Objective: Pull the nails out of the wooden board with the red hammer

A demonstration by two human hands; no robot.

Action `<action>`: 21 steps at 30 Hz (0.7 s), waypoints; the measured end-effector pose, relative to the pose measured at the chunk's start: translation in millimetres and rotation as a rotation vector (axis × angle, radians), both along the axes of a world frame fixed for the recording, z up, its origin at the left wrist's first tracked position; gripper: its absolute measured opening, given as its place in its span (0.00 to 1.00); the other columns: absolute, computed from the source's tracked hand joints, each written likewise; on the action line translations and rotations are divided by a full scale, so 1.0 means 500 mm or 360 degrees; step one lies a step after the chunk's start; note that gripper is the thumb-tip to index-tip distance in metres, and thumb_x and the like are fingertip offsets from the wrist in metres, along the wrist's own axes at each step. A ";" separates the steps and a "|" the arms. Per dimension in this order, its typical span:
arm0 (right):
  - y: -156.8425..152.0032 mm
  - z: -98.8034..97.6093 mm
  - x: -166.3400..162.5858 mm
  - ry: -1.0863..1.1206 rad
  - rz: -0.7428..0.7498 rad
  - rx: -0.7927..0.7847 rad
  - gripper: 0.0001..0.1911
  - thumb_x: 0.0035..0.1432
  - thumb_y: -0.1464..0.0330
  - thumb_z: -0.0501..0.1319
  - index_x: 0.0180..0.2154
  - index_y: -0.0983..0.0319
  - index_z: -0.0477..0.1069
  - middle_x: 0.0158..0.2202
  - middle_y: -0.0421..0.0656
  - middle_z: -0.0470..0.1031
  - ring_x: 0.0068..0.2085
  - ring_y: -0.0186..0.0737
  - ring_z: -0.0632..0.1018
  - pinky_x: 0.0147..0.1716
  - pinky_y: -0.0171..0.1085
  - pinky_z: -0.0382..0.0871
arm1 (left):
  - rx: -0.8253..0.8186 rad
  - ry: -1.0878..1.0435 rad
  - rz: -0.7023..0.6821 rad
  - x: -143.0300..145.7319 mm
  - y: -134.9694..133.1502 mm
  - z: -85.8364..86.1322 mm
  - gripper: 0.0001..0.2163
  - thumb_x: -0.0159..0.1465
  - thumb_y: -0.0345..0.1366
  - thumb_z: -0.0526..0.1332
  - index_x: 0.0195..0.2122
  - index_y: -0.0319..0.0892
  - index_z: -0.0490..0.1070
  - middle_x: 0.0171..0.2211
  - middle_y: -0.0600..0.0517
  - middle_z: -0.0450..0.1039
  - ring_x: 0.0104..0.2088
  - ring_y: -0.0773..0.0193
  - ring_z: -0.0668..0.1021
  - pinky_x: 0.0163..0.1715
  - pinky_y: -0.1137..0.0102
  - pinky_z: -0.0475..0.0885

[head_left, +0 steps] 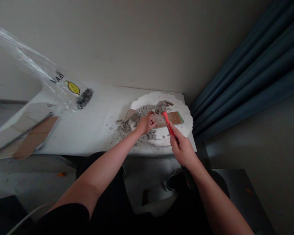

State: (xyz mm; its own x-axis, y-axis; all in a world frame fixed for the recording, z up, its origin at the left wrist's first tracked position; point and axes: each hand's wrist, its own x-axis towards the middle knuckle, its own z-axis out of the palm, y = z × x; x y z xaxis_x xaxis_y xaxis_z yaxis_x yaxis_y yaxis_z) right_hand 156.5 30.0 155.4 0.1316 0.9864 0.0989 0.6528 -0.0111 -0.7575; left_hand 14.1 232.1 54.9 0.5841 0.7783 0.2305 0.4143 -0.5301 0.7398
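My right hand [182,148] is wrapped round the red and black handle of a claw hammer [166,120]. The metal head is raised over a brown, wood-patterned strip [175,118] with a bit of green at its far right end. This strip rests on a white round mat with a scalloped edge [186,112]. Beside the strip's left end, my left hand [145,124] has its fingers curled in a pinch; what they hold, if anything, is too small to name. Grey broken rubble [143,111] lies heaped behind and around the left hand, spilling past the mat's left edge.
A white table [95,130] stands against the wall. Clear plastic wrap [41,68] with printed lettering lies at its left, near brown strips [38,135] and a thin dark rod [22,134]. A blue curtain [249,71] hangs at the right above a dark box-like surface [242,189].
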 end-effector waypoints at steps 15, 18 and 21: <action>-0.006 -0.011 0.006 0.0003 0.0025 -0.0055 0.31 0.72 0.66 0.51 0.72 0.63 0.60 0.37 0.50 0.80 0.29 0.39 0.74 0.34 0.37 0.68 | -0.0098 -0.0010 0.0047 -0.009 0.010 0.005 0.30 0.58 0.29 0.69 0.61 0.40 0.63 0.33 0.54 0.78 0.31 0.62 0.78 0.35 0.69 0.70; -0.005 -0.013 0.007 0.0016 0.0023 -0.0047 0.32 0.72 0.65 0.51 0.74 0.60 0.56 0.36 0.48 0.80 0.28 0.39 0.74 0.33 0.37 0.68 | -0.0109 -0.0051 0.0035 -0.008 0.011 0.007 0.27 0.59 0.28 0.68 0.60 0.40 0.63 0.33 0.54 0.78 0.30 0.63 0.77 0.35 0.69 0.70; -0.003 -0.013 0.004 -0.0023 0.0032 -0.0041 0.31 0.72 0.66 0.51 0.73 0.62 0.58 0.40 0.50 0.82 0.33 0.42 0.78 0.38 0.39 0.71 | -0.0111 -0.0016 0.0067 -0.004 0.009 0.007 0.27 0.58 0.28 0.69 0.58 0.40 0.64 0.32 0.54 0.77 0.30 0.62 0.77 0.35 0.69 0.70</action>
